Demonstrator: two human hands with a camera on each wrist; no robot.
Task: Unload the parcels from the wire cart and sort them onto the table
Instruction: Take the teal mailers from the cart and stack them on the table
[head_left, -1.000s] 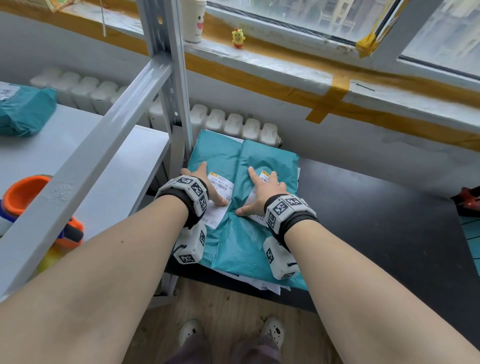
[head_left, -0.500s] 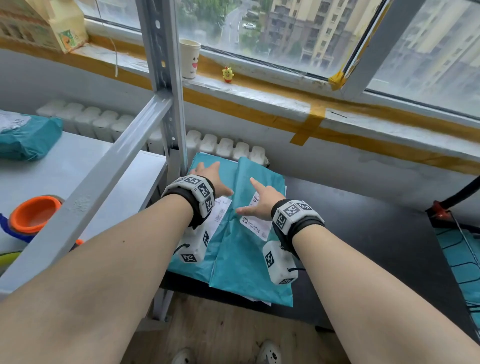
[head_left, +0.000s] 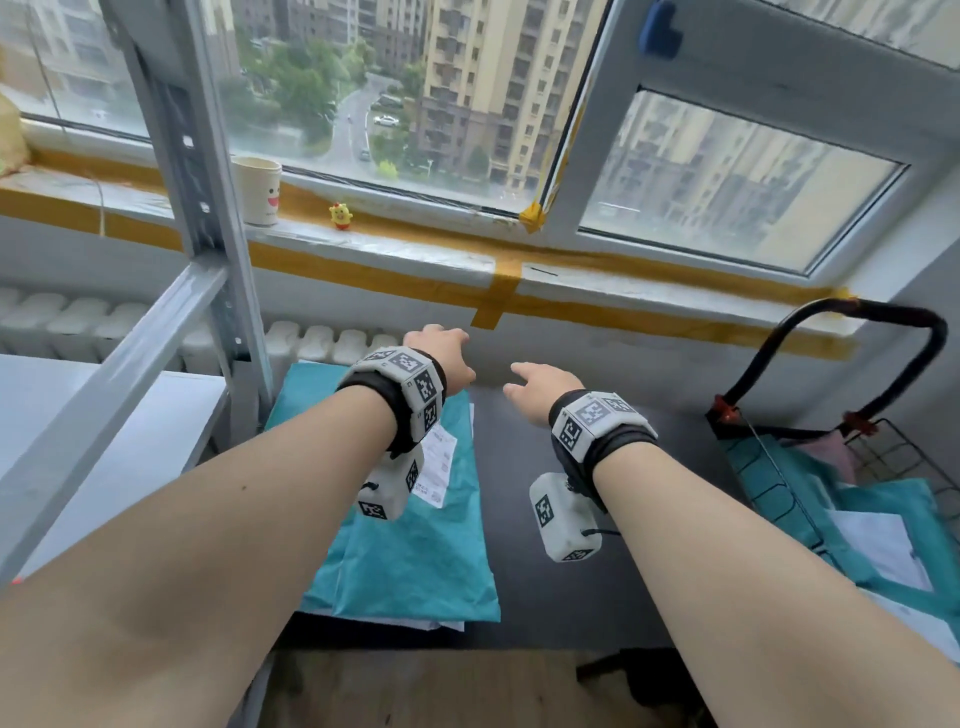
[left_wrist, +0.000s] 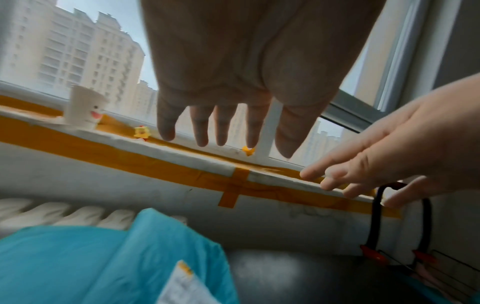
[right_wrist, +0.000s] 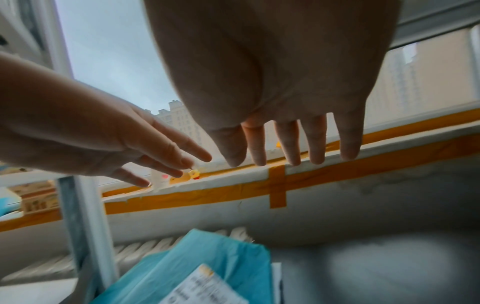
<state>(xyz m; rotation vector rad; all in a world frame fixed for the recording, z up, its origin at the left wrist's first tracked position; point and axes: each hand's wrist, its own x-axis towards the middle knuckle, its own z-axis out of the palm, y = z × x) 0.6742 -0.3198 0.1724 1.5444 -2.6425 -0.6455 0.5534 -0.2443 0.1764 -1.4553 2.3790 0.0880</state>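
- Left hand (head_left: 441, 353), centre of the head view: grip apart, fingers straight and spread, holding nothing, raised above the far end of the teal parcels.
- Right hand (head_left: 535, 387), just right of it: grip likewise apart and empty, fingers extended toward the window wall; the two hands are near each other but not touching.
- Teal parcels (head_left: 415, 545), lower centre: flat mailers stacked overlapping on the dark table (head_left: 545, 519), a white label facing up; these count as sorted.
- Wire cart (head_left: 893, 457), right edge of the frame: black handle with red clips, more teal parcels lying inside; the unloading is judged partly done, with these remaining.
- Grey metal shelf (head_left: 208, 218), left of the frame: its upright stands just beside the parcel stack.
- Windowsill (head_left: 415, 249), upper half: taped in yellow, carrying a cup (head_left: 257, 189) and a small yellow figurine (head_left: 340, 215); a white radiator runs below.
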